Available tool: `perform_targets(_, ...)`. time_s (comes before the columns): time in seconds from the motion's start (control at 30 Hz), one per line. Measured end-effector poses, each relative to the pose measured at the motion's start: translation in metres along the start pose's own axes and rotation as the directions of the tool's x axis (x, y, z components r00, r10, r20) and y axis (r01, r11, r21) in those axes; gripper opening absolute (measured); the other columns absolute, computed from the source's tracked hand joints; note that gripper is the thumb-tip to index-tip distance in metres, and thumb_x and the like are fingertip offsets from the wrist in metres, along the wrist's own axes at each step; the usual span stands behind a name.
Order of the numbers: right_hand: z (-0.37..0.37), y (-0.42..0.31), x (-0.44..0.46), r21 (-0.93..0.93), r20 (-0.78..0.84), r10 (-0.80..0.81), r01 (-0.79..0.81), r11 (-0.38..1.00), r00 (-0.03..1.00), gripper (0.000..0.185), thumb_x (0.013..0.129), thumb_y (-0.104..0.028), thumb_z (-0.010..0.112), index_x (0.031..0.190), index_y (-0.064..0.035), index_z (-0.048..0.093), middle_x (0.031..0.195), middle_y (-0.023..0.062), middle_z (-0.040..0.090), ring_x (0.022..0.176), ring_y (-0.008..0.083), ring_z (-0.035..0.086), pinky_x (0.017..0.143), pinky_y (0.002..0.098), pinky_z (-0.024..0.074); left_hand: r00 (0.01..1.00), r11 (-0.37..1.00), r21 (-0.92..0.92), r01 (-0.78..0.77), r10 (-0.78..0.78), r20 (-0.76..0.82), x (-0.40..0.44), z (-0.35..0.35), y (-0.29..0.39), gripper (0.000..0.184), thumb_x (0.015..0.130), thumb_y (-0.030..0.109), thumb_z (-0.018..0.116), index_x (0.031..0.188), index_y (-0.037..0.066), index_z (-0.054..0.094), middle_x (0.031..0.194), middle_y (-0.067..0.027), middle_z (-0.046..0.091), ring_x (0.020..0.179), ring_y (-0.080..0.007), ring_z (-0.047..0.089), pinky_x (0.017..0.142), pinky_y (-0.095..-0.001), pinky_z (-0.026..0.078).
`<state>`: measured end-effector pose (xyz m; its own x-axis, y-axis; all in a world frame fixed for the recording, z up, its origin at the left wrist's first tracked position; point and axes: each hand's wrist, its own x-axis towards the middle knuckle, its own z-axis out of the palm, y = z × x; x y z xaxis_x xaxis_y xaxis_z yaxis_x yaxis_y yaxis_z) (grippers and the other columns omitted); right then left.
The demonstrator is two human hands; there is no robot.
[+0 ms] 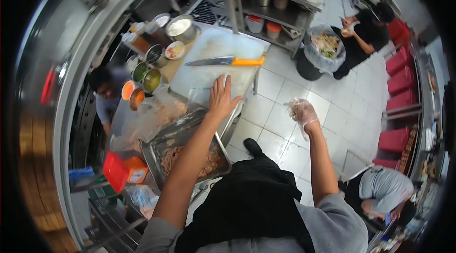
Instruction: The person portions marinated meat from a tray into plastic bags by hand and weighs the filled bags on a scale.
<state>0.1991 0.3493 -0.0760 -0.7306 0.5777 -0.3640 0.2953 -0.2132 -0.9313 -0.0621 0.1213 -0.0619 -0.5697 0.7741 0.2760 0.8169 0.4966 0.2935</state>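
My left hand (222,96) is bare, its fingers spread over the near edge of a white cutting board (199,72). Beyond its fingertips lies a knife (223,61) with a yellow handle. Under my left forearm is a metal tray (223,162) holding raw meat strips (207,163). My right hand (302,111) wears a clear plastic glove and is out over the tiled floor, its fingers curled around small pieces that I cannot make out. A plastic bag (147,122) with meat in it rests by the tray's far edge.
Sauce cups (152,80) and bottles (137,42) line the board's left. A red and orange scale (135,170) stands left of the tray. A lined bin (311,65) sits beside a crouching person (370,34). Another person (384,186) is lower right, one more (107,94) at left.
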Motion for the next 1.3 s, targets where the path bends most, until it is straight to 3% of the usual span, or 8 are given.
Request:
perform_targets(0.27, 0.026, 0.036, -0.019, 0.171, -0.005, 0.077, -0.075, 0.982, 0.997, 0.025, 0.095, -0.025, 0.068, 0.108, -0.004, 0.065, 0.088, 0.0043, 0.066, 0.074, 0.0117, 0.062, 0.063, 0.0269, 0.0511, 0.976, 0.979, 0.013, 0.206, -0.204, -0.076, 0.045, 0.063, -0.01, 0.035, 0.081, 0.026, 0.076, 0.102, 0.001, 0.067, 0.1, -0.0137, 0.06, 0.097, -0.035, 0.058, 0.085, -0.0463, 0.046)
perform_targets(0.43, 0.069, -0.015, 0.015, -0.013, 0.028, -0.29, 0.291, 0.957, 0.957, 0.045, 0.091, -0.027, 0.076, 0.125, -0.0016, 0.06, 0.108, 0.0108, 0.07, 0.097, 0.0202, 0.067, 0.086, 0.0327, 0.0539, 0.93, 0.811, -0.513, 0.283, -0.363, -0.061, 0.033, 0.008, -0.026, 0.014, 0.092, 0.013, 0.067, 0.09, 0.0, 0.071, 0.086, -0.0042, 0.067, 0.077, -0.02, 0.063, 0.07, -0.0345, 0.049)
perform_targets(0.57, 0.126, -0.07, 0.021, -0.152, 0.208, -0.497, 0.529, 0.835, 0.843, 0.06, 0.089, -0.031, 0.078, 0.135, -0.0016, 0.055, 0.123, 0.0154, 0.067, 0.112, 0.0252, 0.065, 0.1, 0.0362, 0.0485, 0.846, 0.443, -0.784, 0.436, -0.498, 0.189, 0.0, -0.085, -0.015, 0.014, 0.099, 0.009, 0.06, 0.1, 0.0, 0.071, 0.095, -0.0017, 0.069, 0.084, -0.0121, 0.064, 0.075, -0.0295, 0.05)
perform_targets(0.7, 0.179, -0.071, 0.039, -0.133, 0.253, -0.504, 0.546, 0.827, 0.825, 0.068, 0.09, -0.039, 0.075, 0.143, -0.0039, 0.05, 0.135, 0.0166, 0.061, 0.123, 0.0263, 0.06, 0.102, 0.0351, 0.0474, 0.862, -0.064, -0.976, 0.207, -0.46, 0.213, -0.056, -0.143, -0.032, 0.015, 0.099, 0.008, 0.061, 0.111, 0.0, 0.065, 0.1, -0.0064, 0.072, 0.091, -0.0121, 0.066, 0.082, -0.0245, 0.051)
perform_targets(0.83, 0.22, -0.046, 0.03, 0.425, 0.428, -0.044, -0.158, 0.892, 0.903, 0.077, 0.092, -0.038, 0.073, 0.15, -0.0014, 0.039, 0.149, 0.0208, 0.047, 0.132, 0.0331, 0.051, 0.106, 0.0422, 0.0446, 0.798, -0.016, -0.998, 0.066, -0.599, 0.063, -0.11, -0.194, -0.024, 0.011, 0.098, 0.006, 0.063, 0.107, 0.0, 0.065, 0.099, -0.0068, 0.071, 0.088, -0.013, 0.066, 0.081, -0.026, 0.051)
perform_targets(0.97, 0.238, -0.063, -0.018, -0.326, 0.107, -0.707, 0.696, 0.639, 0.699, 0.059, 0.095, -0.029, 0.069, 0.142, -0.0003, 0.047, 0.133, 0.0191, 0.056, 0.122, 0.0294, 0.058, 0.1, 0.0401, 0.0489, 0.677, 0.279, -0.954, 0.107, -0.724, -0.135, -0.161, -0.221, -0.015, 0.01, 0.094, 0.005, 0.068, 0.103, 0.0, 0.066, 0.092, -0.0032, 0.069, 0.083, -0.0095, 0.063, 0.075, -0.0238, 0.048)
perform_targets(1.17, 0.276, -0.157, -0.105, -0.015, 0.536, -0.527, 0.632, 0.775, 0.659, 0.043, 0.092, -0.022, 0.073, 0.126, -0.0018, 0.056, 0.119, 0.0147, 0.061, 0.108, 0.0254, 0.062, 0.094, 0.0376, 0.0506, 0.519, 0.485, -0.837, 0.254, -0.798, -0.305, -0.204, -0.233, -0.002, 0.009, 0.092, 0.008, 0.072, 0.096, 0.0, 0.069, 0.081, 0.0032, 0.062, 0.069, -0.0035, 0.051, 0.061, -0.0217, 0.041)
perform_targets(1.3, 0.328, -0.14, -0.115, 0.229, 0.536, -0.775, 0.826, 0.516, 0.335, 0.031, 0.088, -0.024, 0.077, 0.109, -0.004, 0.064, 0.106, 0.0098, 0.068, 0.092, 0.0191, 0.065, 0.084, 0.0339, 0.0522, 0.582, 0.546, -0.788, 0.284, -0.751, -0.31, -0.208, -0.228, 0.012, 0.009, 0.093, 0.008, 0.071, 0.096, 0.001, 0.068, 0.078, 0.0045, 0.058, 0.064, -0.0031, 0.046, 0.055, -0.0216, 0.037)
